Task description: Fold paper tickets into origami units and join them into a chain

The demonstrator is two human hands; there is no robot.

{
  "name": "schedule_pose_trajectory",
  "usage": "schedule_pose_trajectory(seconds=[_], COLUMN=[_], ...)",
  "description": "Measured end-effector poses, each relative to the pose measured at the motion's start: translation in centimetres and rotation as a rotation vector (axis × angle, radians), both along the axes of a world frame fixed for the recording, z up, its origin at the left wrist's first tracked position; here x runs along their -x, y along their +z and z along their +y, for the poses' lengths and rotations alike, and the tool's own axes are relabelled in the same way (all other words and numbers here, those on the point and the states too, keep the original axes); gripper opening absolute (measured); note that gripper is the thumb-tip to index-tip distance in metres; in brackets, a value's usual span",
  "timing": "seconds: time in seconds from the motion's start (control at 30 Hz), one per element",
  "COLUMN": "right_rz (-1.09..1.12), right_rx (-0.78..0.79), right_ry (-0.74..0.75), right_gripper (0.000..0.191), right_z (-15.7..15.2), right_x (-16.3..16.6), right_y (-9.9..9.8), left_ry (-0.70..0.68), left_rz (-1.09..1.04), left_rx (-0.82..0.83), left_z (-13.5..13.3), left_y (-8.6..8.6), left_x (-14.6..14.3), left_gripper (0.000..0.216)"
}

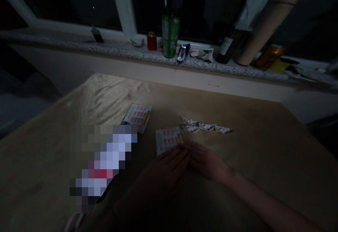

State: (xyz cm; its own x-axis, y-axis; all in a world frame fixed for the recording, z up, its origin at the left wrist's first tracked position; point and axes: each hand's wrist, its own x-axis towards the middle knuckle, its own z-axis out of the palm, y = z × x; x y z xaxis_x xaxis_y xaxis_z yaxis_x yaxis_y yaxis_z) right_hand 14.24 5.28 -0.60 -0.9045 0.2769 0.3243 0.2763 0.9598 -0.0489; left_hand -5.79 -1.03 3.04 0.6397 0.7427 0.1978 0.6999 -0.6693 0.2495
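My left hand (169, 166) and my right hand (203, 159) meet at the fingertips low over the table. Their fingers are close together, bent slightly inward, and whatever lies under or between them is hidden in the dark. Just beyond the left fingers lies a printed card (167, 138), its lower right part covered by my hands. Farther left, a second printed card (139, 114) of the same look rests on the cloth. Several small folded paper triangles (206, 127) lie in a zigzag row beyond my right hand.
A pixelated bright oblong (111, 158) covers the left of the table (250, 115). On the granite windowsill (118, 50) stand a red jar (151, 41), a tall green can (170, 32), crumpled wrappers (183, 52), a dark bottle (224, 50), a leaning tube (269, 27) and a golden can (270, 56).
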Motion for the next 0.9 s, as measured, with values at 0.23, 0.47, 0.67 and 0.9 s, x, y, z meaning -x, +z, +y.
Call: schedule_pose_trajectory(seconds=[0.23,0.47,0.67,0.9], right_rz=[-0.037,0.006,-0.012,0.021], right_rx=[0.039,0.027,-0.017,0.004], right_ry=[-0.081,-0.147,-0.174,-0.218], right_gripper=[0.021,0.027,0.029,0.028], right_z=[-3.2,-5.7,-7.4,-8.4], right_x=[-3.0,-5.6,-7.4,-8.6], right_y=[0.6,1.3,1.4,0.5], left_ry=[-0.137,-0.194,-0.215,-0.290], left_rz=[0.061,0.118,0.186,0.249], left_rx=[0.038,0.070,0.079,0.098], left_z=[-0.5,-0.9,-0.7,0.0], left_y=[-0.1,-0.6,-1.0,-1.2], left_x=[-1.3,-2.6,-3.9,-5.0], left_gripper=[0.043,0.058,0.067,0.060])
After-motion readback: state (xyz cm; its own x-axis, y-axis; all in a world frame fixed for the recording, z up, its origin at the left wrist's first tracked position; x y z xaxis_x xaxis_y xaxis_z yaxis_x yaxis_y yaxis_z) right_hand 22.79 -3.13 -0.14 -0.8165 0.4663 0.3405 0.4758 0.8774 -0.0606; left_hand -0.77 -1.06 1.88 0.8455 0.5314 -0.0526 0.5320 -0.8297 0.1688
